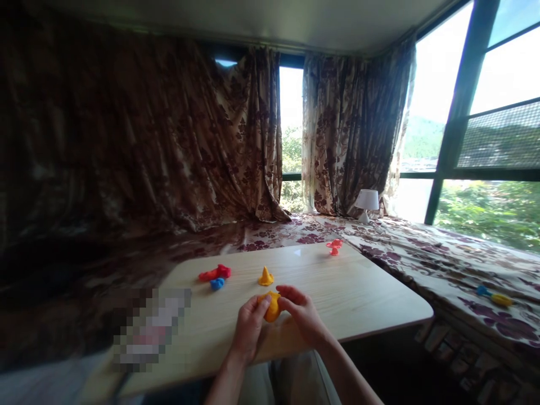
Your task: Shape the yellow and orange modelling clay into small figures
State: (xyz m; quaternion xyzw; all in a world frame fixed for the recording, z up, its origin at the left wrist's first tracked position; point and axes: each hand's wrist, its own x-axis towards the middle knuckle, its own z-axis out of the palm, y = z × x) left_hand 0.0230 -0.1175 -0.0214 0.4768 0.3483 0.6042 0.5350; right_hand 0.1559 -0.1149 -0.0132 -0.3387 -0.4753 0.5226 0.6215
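Both my hands meet over the near edge of a light wooden table (358, 298). My left hand (250, 326) and my right hand (301, 314) pinch a small orange lump (272, 306) between their fingertips, just above the tabletop. Beyond it stands a yellow cone-shaped piece (265, 276). To the left lie a red piece (215, 273) and a small blue piece (217, 283), close together. A pink-red piece (334, 246) sits near the table's far right corner.
A blurred-out patch (149, 329) covers the table's near left part. A floral-covered bench (442, 259) runs behind and to the right, with a small white lamp (366, 205) and a blue-and-yellow toy (494, 296). Patterned curtains (169, 140) and windows lie behind.
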